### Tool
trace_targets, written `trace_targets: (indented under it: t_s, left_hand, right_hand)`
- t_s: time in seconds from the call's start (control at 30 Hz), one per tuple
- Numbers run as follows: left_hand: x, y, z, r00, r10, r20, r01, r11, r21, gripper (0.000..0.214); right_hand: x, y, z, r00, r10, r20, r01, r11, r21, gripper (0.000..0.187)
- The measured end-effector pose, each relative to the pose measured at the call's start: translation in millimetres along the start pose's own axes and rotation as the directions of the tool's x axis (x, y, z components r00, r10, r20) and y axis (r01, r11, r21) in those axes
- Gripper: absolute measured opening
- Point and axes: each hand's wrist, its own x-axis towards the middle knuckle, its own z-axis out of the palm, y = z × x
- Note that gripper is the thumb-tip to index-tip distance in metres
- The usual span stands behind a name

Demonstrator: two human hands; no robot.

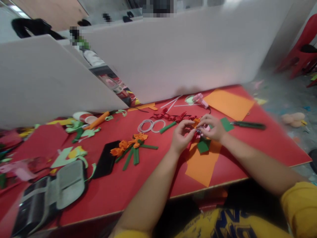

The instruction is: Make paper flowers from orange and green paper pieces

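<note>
My left hand and my right hand meet over the red table, fingers curled in a pinch. Between their fingertips is a small orange craft piece, partly covered by the fingers; its exact shape cannot be made out. Just below the hands lie a dark green square and an orange sheet. Pink and purple bits show under my fingers, blurred. Behind my left hand runs a row of crumpled red pieces. A green strip lies at its left.
Orange flowers with green stems lie near a black phone. White rings, a pink glue gun, a large orange sheet and a cutter knife surround my hands. An open case sits left. White partitions stand behind.
</note>
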Motion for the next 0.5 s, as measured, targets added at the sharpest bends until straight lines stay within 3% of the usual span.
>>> trace_targets:
  t_s: [0.23, 0.4, 0.5]
  left_hand:
    - [2.3, 9.1, -5.2, 0.986, 0.154, 0.067, -0.165, 0.964, 0.209, 0.015]
    - [3.9, 13.0, -7.6, 0.967, 0.216, 0.135, -0.245, 0.933, 0.265, 0.010]
    - [2.8, 8.7, -7.2, 0.974, 0.196, 0.116, -0.219, 0.946, 0.239, 0.013]
  right_hand:
    - [-1.4, -0.8, -0.7, 0.980, 0.197, -0.025, -0.191, 0.971, 0.147, 0.018]
    - [3.3, -1.4, -3.4, 1.000, 0.026, 0.008, -0.027, 0.998, 0.050, 0.013]
    - [4.0, -2.7, -2.9, 1.000, 0.014, 0.020, -0.015, 0.999, 0.030, 0.009]
